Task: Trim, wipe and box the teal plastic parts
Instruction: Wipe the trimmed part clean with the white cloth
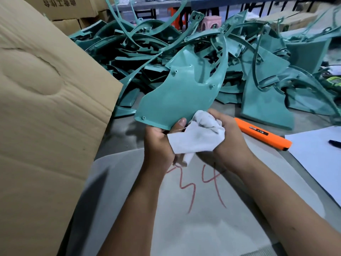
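Note:
A flat teal plastic part point(177, 97) with small screw bosses stands tilted above the table, its curved arm rising toward the pile. My left hand point(160, 141) pinches its lower edge, thumb on the front face. My right hand point(228, 137) grips a crumpled white cloth point(199, 135) and holds it against the part's lower right corner. Behind lies a big heap of teal plastic parts point(203, 48), tangled together.
A large cardboard box flap point(46, 108) fills the left side. An orange utility knife point(262, 133) lies on the table right of my hands. White paper point(317, 159) with a black pen point(335, 143) sits at the right edge. A grey sheet point(184, 228) with red marks covers the near table.

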Tool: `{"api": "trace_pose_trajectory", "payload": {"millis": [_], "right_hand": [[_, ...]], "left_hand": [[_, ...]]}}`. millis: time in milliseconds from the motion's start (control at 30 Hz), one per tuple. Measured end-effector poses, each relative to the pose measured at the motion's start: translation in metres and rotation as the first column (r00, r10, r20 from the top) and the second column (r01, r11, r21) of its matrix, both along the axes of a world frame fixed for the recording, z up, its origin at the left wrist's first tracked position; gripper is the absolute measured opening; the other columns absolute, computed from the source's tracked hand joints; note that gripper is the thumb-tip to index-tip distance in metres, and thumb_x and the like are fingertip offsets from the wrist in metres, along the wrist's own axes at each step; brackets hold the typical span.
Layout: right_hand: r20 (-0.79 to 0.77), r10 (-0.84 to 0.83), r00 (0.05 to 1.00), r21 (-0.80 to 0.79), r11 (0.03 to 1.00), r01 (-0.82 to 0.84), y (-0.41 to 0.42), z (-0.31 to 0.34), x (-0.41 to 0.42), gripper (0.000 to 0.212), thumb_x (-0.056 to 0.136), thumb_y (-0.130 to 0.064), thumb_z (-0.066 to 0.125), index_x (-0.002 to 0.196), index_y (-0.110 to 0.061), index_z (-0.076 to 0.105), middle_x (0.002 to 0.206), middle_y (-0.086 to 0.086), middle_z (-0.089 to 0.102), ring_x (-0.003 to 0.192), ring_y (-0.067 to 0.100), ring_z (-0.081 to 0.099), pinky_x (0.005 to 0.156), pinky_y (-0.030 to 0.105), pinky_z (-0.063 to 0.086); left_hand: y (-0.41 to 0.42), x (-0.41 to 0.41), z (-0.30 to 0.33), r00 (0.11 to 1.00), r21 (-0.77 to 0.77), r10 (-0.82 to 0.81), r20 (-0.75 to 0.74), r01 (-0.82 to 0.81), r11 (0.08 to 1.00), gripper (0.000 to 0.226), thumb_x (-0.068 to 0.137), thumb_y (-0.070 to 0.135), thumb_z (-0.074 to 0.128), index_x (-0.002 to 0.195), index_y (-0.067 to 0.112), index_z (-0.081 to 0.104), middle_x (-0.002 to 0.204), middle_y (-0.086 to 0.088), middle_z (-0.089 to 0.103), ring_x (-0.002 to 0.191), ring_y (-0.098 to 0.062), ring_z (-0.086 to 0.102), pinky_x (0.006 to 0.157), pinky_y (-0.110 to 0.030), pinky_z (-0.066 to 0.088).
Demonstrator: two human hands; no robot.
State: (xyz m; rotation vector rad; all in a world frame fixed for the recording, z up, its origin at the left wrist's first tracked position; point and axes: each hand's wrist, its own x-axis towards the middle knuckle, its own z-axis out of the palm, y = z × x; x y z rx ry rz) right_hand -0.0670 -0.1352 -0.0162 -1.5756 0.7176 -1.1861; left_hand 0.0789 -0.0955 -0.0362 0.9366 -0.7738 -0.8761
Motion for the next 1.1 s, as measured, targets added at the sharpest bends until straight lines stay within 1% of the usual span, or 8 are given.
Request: {"api": "trace_pose_trajectory", "payload": {"millis": [100,233,433,533,700,767,900,1100], "right_hand": [[0.093,-0.023,0.995,0.114,0.993,0.012,-0.005,-0.001,-0.020,0.016,0.091,0.013,0.057,0.095,0.000,0.065,0.076,0.006,0.067,0.066,0.015,0.066,0.059,0.027,0.051],[0.115,-0.156,0.981,0.094,0.985,0.145,-0.011,0.003,-0.017,0.015,0.093,0.019,0.048,0.099,0.012,0.060,0.081,0.018,0.060,0.073,0.022,0.058,0.059,0.031,0.045],[-0.415,-0.190,0.890,-0.343,0.939,0.041,-0.012,0.000,-0.023,0.014,0.078,-0.009,0.051,0.084,-0.013,0.063,0.074,-0.010,0.062,0.068,0.004,0.054,0.065,0.025,0.046],[0.011,-0.087,0.996,0.071,0.994,0.086,-0.010,0.006,-0.016,0.022,0.076,-0.008,0.053,0.093,-0.021,0.058,0.083,-0.019,0.062,0.072,-0.003,0.060,0.075,0.018,0.052],[0.441,0.253,0.861,0.279,0.873,-0.400,-0.004,0.019,-0.016,0.048,0.091,-0.037,0.064,0.114,0.005,0.056,0.112,0.026,0.065,0.100,0.042,0.062,0.088,0.063,0.055],[0.468,0.043,0.882,0.468,0.835,-0.289,-0.001,0.015,-0.010,0.061,0.103,-0.052,0.048,0.133,0.000,0.056,0.125,0.020,0.071,0.112,0.039,0.070,0.092,0.056,0.059],[0.312,-0.166,0.935,0.452,0.892,0.008,-0.006,0.013,-0.011,0.028,0.094,-0.024,0.070,0.069,-0.022,0.057,0.058,-0.001,0.052,0.049,0.014,0.052,0.050,0.022,0.049],[0.316,-0.230,0.920,0.434,0.898,0.075,-0.019,0.015,-0.027,0.012,0.092,-0.004,0.061,0.093,-0.014,0.068,0.073,0.014,0.052,0.060,0.023,0.051,0.067,0.039,0.046]], "left_hand": [[0.001,0.010,-0.007,0.956,-0.046,0.025,0.293,-0.012,0.999,0.022,0.089,0.009,0.072,0.110,0.014,0.074,0.107,-0.001,0.078,0.096,-0.018,0.074,0.086,-0.035,0.057],[0.003,0.009,-0.006,0.951,-0.037,0.028,0.309,-0.017,0.999,0.024,0.091,0.014,0.072,0.115,0.013,0.073,0.114,-0.005,0.077,0.108,-0.024,0.072,0.093,-0.042,0.056],[0.005,0.014,0.006,0.965,0.033,0.248,-0.079,-0.246,0.969,0.021,0.097,0.005,0.066,0.098,0.023,0.076,0.102,0.008,0.078,0.093,-0.018,0.074,0.073,-0.038,0.063],[0.008,0.016,0.005,0.991,-0.022,0.130,-0.016,-0.130,0.991,0.020,0.097,0.005,0.064,0.109,0.019,0.072,0.115,-0.005,0.076,0.106,-0.032,0.072,0.082,-0.052,0.062],[0.009,0.002,0.003,0.982,-0.053,0.025,0.185,-0.015,0.998,0.026,0.087,0.009,0.067,0.109,0.023,0.070,0.117,-0.005,0.075,0.116,-0.031,0.069,0.104,-0.059,0.051],[0.010,0.004,0.000,0.975,-0.022,-0.053,0.218,0.059,0.998,0.028,0.089,0.009,0.067,0.111,0.024,0.072,0.118,0.000,0.076,0.116,-0.025,0.069,0.104,-0.048,0.052],[0.013,0.011,-0.004,0.948,0.048,-0.178,0.262,0.172,0.984,0.036,0.091,0.009,0.068,0.126,0.016,0.065,0.126,-0.004,0.072,0.121,-0.024,0.067,0.107,-0.044,0.051],[0.017,0.024,0.002,0.912,0.122,-0.247,0.326,0.219,0.968,0.035,0.087,0.011,0.071,0.118,0.027,0.072,0.122,0.001,0.074,0.117,-0.020,0.069,0.099,-0.036,0.056]]}}
